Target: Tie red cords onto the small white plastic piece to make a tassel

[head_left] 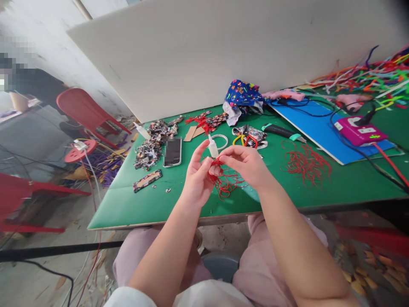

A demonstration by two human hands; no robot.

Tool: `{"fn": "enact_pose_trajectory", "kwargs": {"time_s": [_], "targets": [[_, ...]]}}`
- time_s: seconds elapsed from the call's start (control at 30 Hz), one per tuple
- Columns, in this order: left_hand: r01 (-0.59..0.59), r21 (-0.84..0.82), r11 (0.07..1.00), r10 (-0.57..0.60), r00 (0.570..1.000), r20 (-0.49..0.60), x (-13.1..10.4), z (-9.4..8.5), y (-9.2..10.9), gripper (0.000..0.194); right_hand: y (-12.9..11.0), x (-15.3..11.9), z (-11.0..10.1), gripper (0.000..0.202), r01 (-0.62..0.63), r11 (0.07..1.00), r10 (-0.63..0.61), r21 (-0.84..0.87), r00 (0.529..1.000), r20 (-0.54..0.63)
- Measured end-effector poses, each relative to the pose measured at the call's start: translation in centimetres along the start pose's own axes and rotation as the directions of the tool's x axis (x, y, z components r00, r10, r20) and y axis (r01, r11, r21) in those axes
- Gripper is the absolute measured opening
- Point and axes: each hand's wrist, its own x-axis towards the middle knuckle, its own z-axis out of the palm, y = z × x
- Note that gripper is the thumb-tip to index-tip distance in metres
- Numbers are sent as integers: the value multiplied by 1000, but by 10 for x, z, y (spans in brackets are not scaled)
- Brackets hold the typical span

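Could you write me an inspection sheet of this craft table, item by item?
Surface: green table, white board standing behind it.
Job's things: red cord pinched between left hand and right hand; small white bottle just behind them.
Clutter: loose red cords, phone, patterned scraps, blue fabric, pliers, coloured strips.
Hands: both closed on the cord.
Cables: black leads across blue board to pink box.
Surroundings: red chairs, littered floor.
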Motion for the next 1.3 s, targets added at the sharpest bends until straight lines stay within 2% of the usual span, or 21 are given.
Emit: {"fn": "enact_pose_trajectory", "kwargs": {"time_s": [0.63, 0.77, 0.87, 0.97, 1.13, 1.23, 1.3], "targets": [[16, -4, 1000, -16, 1000, -1, 0, 1, 0, 44, 3, 1, 3, 13, -16, 996, 15, 87, 1000, 15], [11, -21, 1000, -12, 1000, -2, 0, 0, 0, 40, 5, 2, -1, 22, -12, 990, 11, 142, 1000, 10], [8, -31, 999, -8, 1000, -22, 0, 0, 1, 41, 7, 1, -3, 29, -62, 985, 47, 162, 995, 91], [2, -32, 999, -3, 999, -51, 0, 0, 1, 43, 7, 1, -2, 35, -109, 988, 90, 106, 982, 168], [11, -39, 999, -12, 999, -31, 0, -2, -2, 43, 7, 1, 3, 15, -77, 990, 66, 121, 993, 94], [20, -43, 999, -21, 1000, -18, -1, -2, -3, 39, 9, 2, 2, 13, -100, 980, 86, 171, 993, 86], [17, -46, 999, -18, 1000, -15, -1, -1, -3, 38, 11, 3, 1, 13, -103, 976, 97, 194, 995, 38]]}}
